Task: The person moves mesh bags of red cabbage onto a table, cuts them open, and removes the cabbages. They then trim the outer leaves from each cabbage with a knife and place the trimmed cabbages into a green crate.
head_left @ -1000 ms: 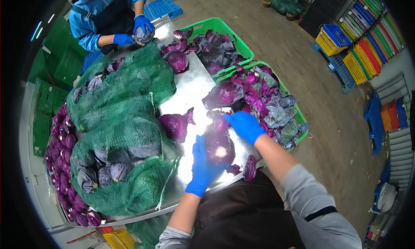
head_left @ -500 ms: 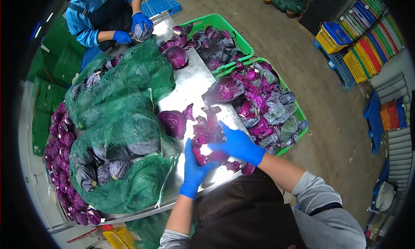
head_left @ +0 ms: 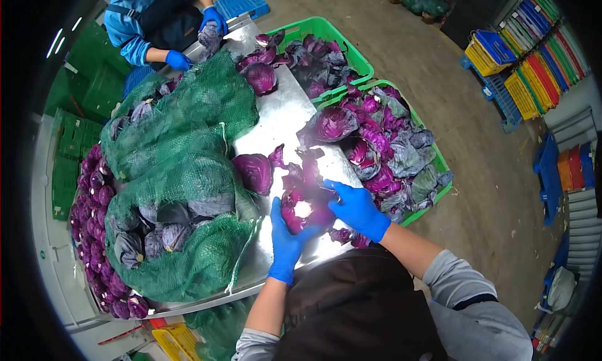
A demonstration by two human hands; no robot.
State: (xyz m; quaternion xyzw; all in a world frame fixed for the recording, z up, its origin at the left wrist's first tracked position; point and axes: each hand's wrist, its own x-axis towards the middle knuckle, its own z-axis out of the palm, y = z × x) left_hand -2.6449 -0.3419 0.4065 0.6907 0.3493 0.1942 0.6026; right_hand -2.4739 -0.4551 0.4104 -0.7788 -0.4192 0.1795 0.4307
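Observation:
In a blue glove, my left hand [head_left: 289, 238] is wrapped round the lower left side of a red cabbage [head_left: 303, 212], whose pale cut stem end faces up. My right hand [head_left: 359, 212], also gloved in blue, is at the cabbage's right side with fingers pressed together; what they hold is too small to make out. Loose purple leaves lie just beyond the cabbage on the metal table [head_left: 276, 119]. Another purple cabbage piece [head_left: 254, 173] rests left of them, beside a green mesh bag [head_left: 182, 217] of cabbages.
Green crates hold leaves at the right [head_left: 446, 186] and further back [head_left: 370, 69]. A second mesh bag [head_left: 182, 119] lies behind the first. Peeled cabbages [head_left: 94, 235] are piled at the left. Across the table a co-worker's blue-gloved hand [head_left: 214, 21] holds a cabbage.
My right hand has drawn back slightly rightward from over the cabbage, exposing more of its pale stem end. The co-worker's far hand and cabbage have shifted up. The whole view has shifted slightly.

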